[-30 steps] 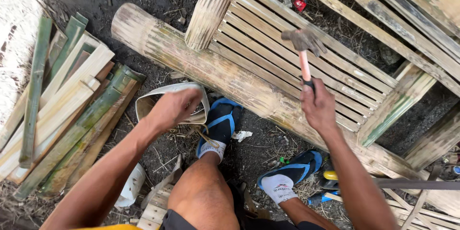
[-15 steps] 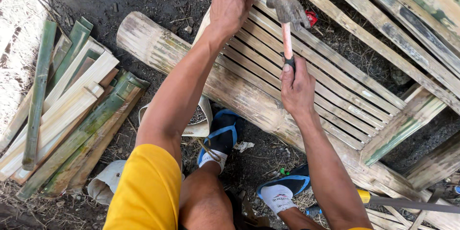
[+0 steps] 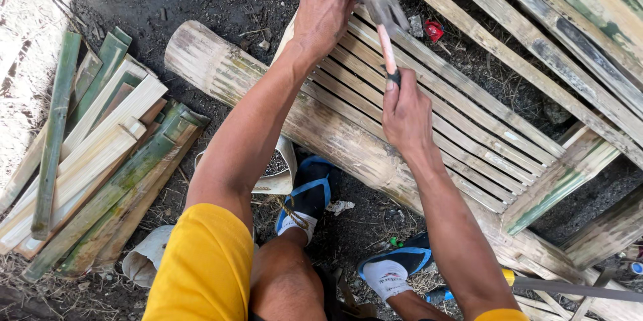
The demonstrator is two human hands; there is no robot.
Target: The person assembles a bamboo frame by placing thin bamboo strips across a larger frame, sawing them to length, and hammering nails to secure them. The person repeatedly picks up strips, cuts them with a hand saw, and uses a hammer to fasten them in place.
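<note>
My right hand (image 3: 404,112) grips the pale wooden handle of a hammer (image 3: 383,20); its grey head hovers over the upper end of a panel of bamboo slats (image 3: 469,137). My left hand (image 3: 324,5) rests on a bamboo crosspiece at the top of that panel, fingers pressed against it close to the hammer head; whether it pinches a nail is hidden. The panel lies against a thick bamboo pole (image 3: 268,93) that runs diagonally across the ground.
A pile of split bamboo strips (image 3: 87,160) lies at the left. An open sack of small dark pieces (image 3: 276,167) sits by my feet in blue sandals (image 3: 311,190). More bamboo framing (image 3: 576,20) fills the upper right. A red scrap (image 3: 434,30) lies on dark soil.
My left hand has gone from the sack by my foot up to the top crosspiece. The hammer has shifted up and left toward that hand.
</note>
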